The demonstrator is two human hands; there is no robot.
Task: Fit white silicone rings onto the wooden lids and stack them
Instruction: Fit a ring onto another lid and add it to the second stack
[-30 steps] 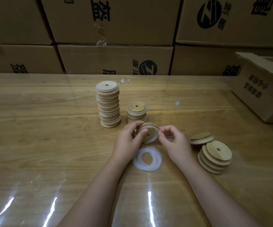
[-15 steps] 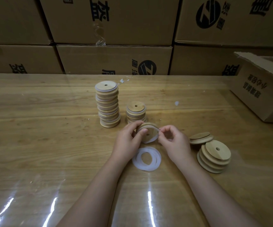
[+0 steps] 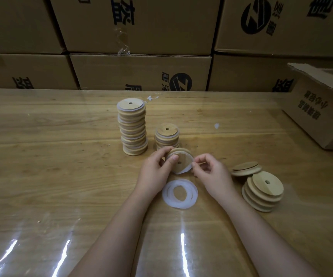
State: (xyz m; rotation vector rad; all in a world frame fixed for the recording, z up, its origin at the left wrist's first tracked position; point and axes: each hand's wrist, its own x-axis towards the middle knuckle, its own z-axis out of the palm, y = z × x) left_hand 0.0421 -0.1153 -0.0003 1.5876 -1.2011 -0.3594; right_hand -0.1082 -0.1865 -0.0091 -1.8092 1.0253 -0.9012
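Note:
My left hand (image 3: 155, 172) grips a round wooden lid (image 3: 181, 159) tilted on edge just above the table, thumb pressed on its face. My right hand (image 3: 209, 172) pinches the white silicone ring (image 3: 183, 170) at the lid's right rim; the ring hangs partly off the lid's lower edge. A small pile of loose white rings (image 3: 180, 193) lies flat below both hands. A tall stack of ringed lids (image 3: 133, 129) stands behind, with a shorter stack (image 3: 167, 136) to its right. Bare lids (image 3: 263, 189) lean in a pile at the right, one more lid (image 3: 246, 168) beside them.
The wooden table (image 3: 41, 166) has a glossy clear cover. An open cardboard box (image 3: 319, 108) sits at the right edge. Stacked cartons (image 3: 141, 37) form a wall along the table's far side. A small white scrap (image 3: 216, 125) lies past the short stack.
My right fingers have worked along the lid's right rim with the ring; more of the lid's face now shows. The stacks and piles have not moved.

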